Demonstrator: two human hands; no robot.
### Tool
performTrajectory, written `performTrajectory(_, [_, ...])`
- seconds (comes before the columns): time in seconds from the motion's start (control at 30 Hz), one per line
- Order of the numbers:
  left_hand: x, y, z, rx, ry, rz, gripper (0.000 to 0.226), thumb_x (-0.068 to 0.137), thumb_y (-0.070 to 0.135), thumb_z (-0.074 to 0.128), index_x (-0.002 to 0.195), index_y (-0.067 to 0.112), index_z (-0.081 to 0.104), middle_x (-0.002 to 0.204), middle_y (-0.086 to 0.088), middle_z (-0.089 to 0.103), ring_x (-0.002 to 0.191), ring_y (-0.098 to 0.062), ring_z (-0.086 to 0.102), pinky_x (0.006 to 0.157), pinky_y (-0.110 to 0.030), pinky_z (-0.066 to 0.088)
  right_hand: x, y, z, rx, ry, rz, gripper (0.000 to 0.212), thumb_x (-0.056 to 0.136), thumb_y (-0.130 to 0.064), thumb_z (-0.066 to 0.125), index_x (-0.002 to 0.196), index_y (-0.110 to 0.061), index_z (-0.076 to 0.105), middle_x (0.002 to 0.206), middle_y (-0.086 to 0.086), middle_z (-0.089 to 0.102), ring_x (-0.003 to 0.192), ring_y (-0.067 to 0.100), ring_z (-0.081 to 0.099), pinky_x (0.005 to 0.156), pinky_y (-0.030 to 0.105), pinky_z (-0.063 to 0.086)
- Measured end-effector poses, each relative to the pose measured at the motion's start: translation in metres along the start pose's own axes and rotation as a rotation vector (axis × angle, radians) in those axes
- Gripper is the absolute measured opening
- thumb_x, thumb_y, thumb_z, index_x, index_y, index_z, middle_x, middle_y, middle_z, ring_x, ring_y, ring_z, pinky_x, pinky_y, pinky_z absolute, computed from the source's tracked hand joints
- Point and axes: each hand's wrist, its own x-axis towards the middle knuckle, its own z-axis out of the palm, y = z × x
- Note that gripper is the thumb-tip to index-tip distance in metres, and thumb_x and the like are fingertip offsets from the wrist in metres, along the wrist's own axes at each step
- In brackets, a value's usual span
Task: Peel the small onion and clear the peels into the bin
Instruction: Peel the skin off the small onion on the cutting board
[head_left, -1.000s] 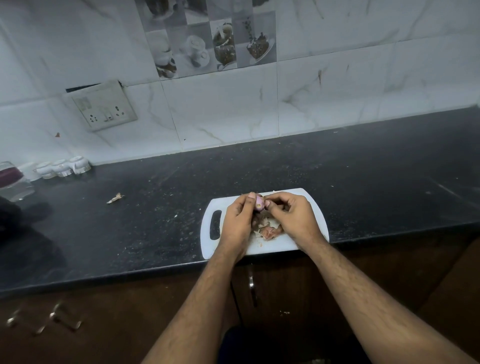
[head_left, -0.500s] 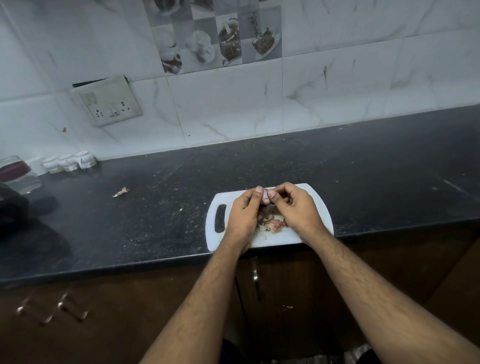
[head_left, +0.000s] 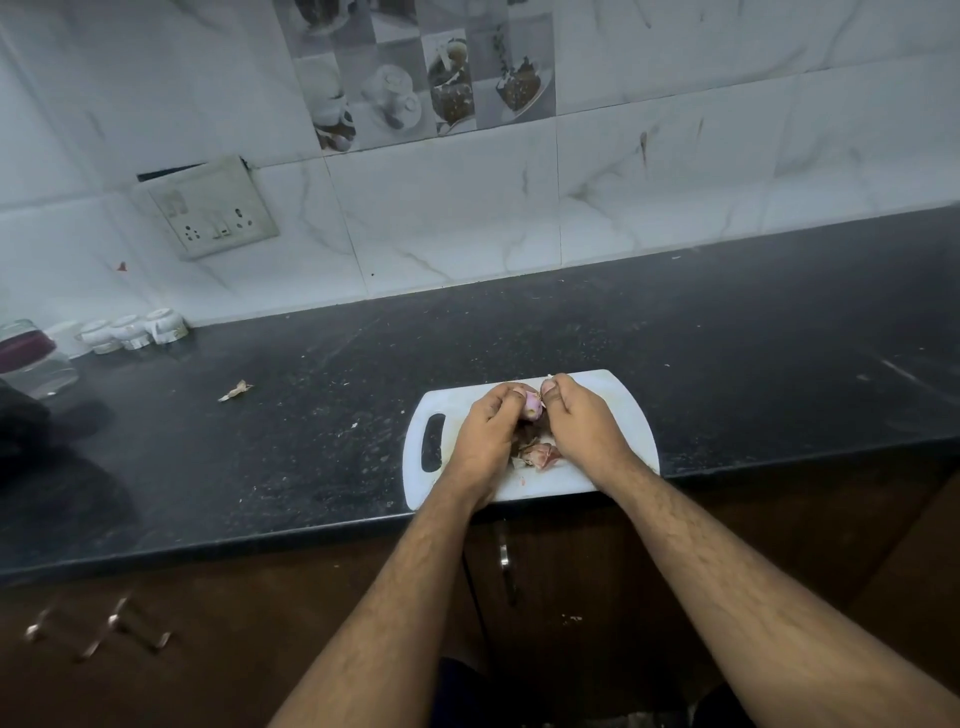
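Note:
A small pink onion is held just above the white cutting board near the counter's front edge. My left hand grips the onion from the left with curled fingers. My right hand sits against its right side, thumb and fingertips pinching a thin bit of peel at the top. A small heap of reddish peels lies on the board between my wrists. No bin is in view.
The black stone counter runs left to right under a tiled wall. A stray peel lies on it at the left. Small white jars and a glass container stand far left. Cabinet doors with metal handles are below.
The onion has turned in my left hand and shows more between my fingers. My right hand's fingertips have shifted to its upper right edge. The peel heap has not moved.

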Motion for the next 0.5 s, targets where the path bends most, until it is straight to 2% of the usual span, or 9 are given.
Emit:
performTrajectory(0.1, [0.004,-0.002,0.002,0.159,0.0,-0.005,0.031,0.099,0.032,0.048,0.078,0.023,0.068,0.084,0.004,0.072,0.087,-0.012,0.068,0.086,-0.03,0.055,0.006,0.003,-0.001,0.066,-0.036,0.086,0.036,0.11,-0.031,0.037,0.093,-0.008,0.059,0.084,0.002,0.066,0.081,0.021,0.063,0.072,0.034,0.051])
performTrajectory(0.17, [0.008,0.001,0.005,0.258,-0.01,-0.039,0.048,0.107,0.042,0.037,0.076,0.021,0.067,0.071,0.006,0.07,0.07,-0.011,0.065,0.074,-0.029,0.052,0.01,0.004,-0.003,0.103,-0.07,0.118,0.035,0.109,-0.033,0.038,0.091,-0.012,0.06,0.086,0.004,0.069,0.081,0.028,0.07,0.08,0.045,0.059])
performTrajectory(0.23, [0.012,0.006,0.008,0.278,-0.013,-0.111,0.055,0.106,0.046,0.031,0.067,0.019,0.06,0.053,0.007,0.055,0.052,-0.014,0.05,0.059,-0.028,0.044,0.009,0.003,-0.005,0.081,-0.088,0.1,0.034,0.109,-0.034,0.038,0.089,-0.014,0.057,0.087,0.006,0.07,0.075,0.031,0.071,0.078,0.049,0.06])
performTrajectory(0.33, [0.015,0.016,0.008,0.244,-0.025,-0.211,0.052,0.105,0.038,0.029,0.061,0.019,0.048,0.049,0.004,0.039,0.044,-0.013,0.032,0.04,-0.021,0.028,0.004,0.001,-0.005,0.056,-0.08,0.054,0.033,0.11,-0.031,0.04,0.088,-0.012,0.055,0.087,0.011,0.07,0.07,0.031,0.071,0.067,0.042,0.059])
performTrajectory(0.43, [0.015,0.02,0.008,0.241,-0.051,-0.264,0.054,0.104,0.038,0.027,0.055,0.021,0.044,0.048,0.003,0.037,0.039,-0.011,0.028,0.038,-0.023,0.023,0.004,0.0,-0.005,0.009,-0.005,0.05,0.029,0.109,-0.024,0.04,0.087,-0.01,0.053,0.084,0.008,0.066,0.07,0.03,0.068,0.057,0.036,0.056])
performTrajectory(0.5, [0.015,0.018,0.007,0.235,-0.032,-0.259,0.058,0.105,0.037,0.026,0.052,0.021,0.045,0.046,0.003,0.038,0.037,-0.011,0.028,0.038,-0.024,0.023,0.009,0.002,-0.006,0.003,0.096,0.127,0.026,0.109,-0.019,0.038,0.09,-0.008,0.053,0.082,0.003,0.059,0.068,0.022,0.062,0.046,0.022,0.047])
